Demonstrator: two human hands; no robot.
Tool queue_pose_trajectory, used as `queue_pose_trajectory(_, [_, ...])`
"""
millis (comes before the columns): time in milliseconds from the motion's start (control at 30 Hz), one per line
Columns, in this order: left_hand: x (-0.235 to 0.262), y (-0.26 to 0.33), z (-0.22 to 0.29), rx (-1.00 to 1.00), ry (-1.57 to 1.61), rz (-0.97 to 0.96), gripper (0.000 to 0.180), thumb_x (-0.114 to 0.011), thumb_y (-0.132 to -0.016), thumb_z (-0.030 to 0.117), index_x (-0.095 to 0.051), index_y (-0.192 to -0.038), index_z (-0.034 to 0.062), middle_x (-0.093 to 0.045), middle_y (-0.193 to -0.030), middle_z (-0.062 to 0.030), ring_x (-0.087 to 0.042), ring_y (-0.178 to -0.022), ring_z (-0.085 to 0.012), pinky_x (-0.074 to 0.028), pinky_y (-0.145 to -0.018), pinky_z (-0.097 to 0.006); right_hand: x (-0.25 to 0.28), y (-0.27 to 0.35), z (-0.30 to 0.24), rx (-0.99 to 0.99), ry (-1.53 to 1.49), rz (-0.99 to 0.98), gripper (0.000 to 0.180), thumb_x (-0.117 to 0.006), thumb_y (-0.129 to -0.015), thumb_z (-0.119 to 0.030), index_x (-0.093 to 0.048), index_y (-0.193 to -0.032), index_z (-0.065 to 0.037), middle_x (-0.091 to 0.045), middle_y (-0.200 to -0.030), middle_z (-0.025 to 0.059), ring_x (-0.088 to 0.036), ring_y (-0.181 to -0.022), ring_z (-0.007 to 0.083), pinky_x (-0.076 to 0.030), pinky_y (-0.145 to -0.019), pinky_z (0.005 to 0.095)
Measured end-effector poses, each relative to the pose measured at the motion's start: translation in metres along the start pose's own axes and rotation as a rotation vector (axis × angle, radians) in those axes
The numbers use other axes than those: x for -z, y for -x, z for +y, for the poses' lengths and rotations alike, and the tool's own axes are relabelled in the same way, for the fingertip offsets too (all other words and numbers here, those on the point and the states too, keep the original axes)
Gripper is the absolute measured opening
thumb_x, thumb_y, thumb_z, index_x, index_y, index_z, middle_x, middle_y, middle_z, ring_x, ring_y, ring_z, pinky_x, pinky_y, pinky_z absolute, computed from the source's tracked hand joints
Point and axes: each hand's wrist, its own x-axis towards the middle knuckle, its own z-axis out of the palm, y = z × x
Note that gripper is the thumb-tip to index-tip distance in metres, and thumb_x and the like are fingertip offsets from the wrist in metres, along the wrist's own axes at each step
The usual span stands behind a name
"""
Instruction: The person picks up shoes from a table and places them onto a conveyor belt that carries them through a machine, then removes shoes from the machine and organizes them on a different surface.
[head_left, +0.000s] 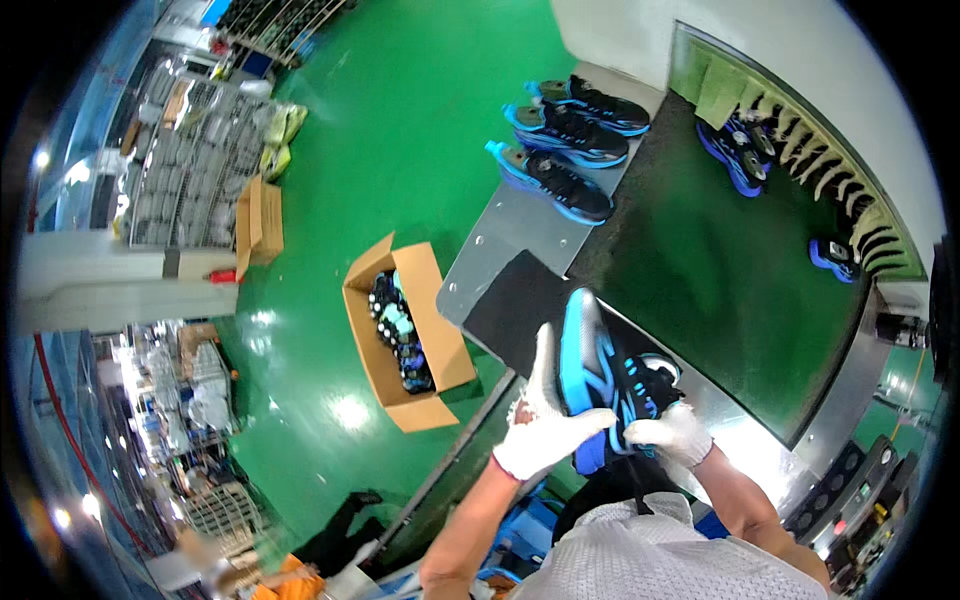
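1. My left hand (545, 425), in a white glove, grips the blue-and-black sneaker (600, 385) along its sole side.
2. My right hand (668, 435), also gloved, clasps the sneaker's heel end.
3. The sneaker is held up, over the near edge of the dark surface (700, 270).
4. Three matching sneakers (565, 135) sit at the surface's far end.
5. An open cardboard box (400, 330) stands on the green floor (400, 130).

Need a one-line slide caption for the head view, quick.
Two white-gloved hands, left hand and right hand, hold a blue-and-black sneaker above a dark conveyor belt carrying more sneakers.
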Motion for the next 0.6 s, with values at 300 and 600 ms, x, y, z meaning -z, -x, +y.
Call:
queue_pose_trajectory(300, [0.096,-0.272,0.02,-0.724,-1.414,-0.171,0.061,-0.075,-0.08,0.014,-0.056,-0.138,0.007,-0.057,-0.138,-0.0202,-0.052,-0.13,-0.0419,-0.043,-0.11,-0.052,0.16,0.011,0.095,0.062,-0.729,0.411,0.033,-0.081,-0.079,-0.019,-0.068,-0.104,-0.002,-0.066,-0.08,0.0009,-0.062,-0.064,0.0134,-0.052,-0.058,0.0331])
queue_pose_trajectory(600, [0.1,-0.374,-0.06,-0.661,-1.711,-0.133,0.035,-0.058,-0.084,0.011,-0.067,-0.118,0.0142,-0.067,-0.118,-0.0161,-0.064,-0.103,-0.0403,-0.049,-0.086,-0.057,0.147,0.06,0.175,0.319,-0.378,0.751,0.058,-0.05,-0.102,-0.051,-0.056,-0.135,-0.003,-0.059,-0.068,0.0032,-0.052,-0.047,0.015,-0.049,-0.046,0.0322])
